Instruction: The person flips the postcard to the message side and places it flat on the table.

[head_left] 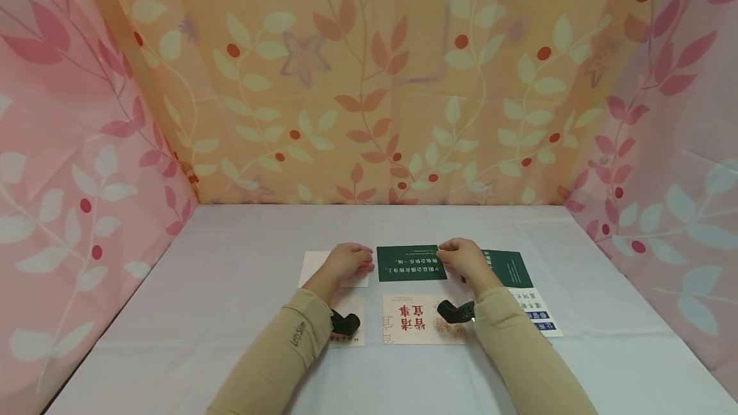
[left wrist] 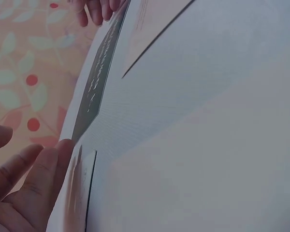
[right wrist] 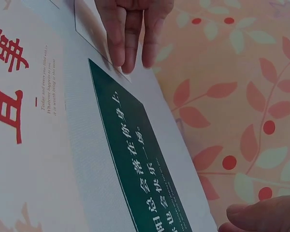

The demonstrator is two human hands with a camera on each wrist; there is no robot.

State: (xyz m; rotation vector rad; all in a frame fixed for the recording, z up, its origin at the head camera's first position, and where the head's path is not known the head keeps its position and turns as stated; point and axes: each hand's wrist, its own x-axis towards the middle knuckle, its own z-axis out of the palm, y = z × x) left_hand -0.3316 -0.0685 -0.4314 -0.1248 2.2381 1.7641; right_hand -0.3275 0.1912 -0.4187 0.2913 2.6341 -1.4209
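In the head view a dark green card (head_left: 406,263) with white lettering lies flat between the two hands. My left hand (head_left: 348,262) is over a plain white card (head_left: 312,266), its fingers extended and pointing at the green card's left edge. At the green card's far right corner are the fingertips of my right hand (head_left: 464,257). That hand also partly covers a second green card (head_left: 510,269). The left wrist view shows the left fingers (left wrist: 46,169) loosely straight beside the white card's edge.
Nearer the front lie a cream card with red characters (head_left: 412,319), another cream card (head_left: 355,306) mostly behind the left wrist, and a white card with blue blocks (head_left: 542,314). A white cloth (head_left: 173,338) covers the table. Floral curtains (head_left: 369,82) enclose its back and sides.
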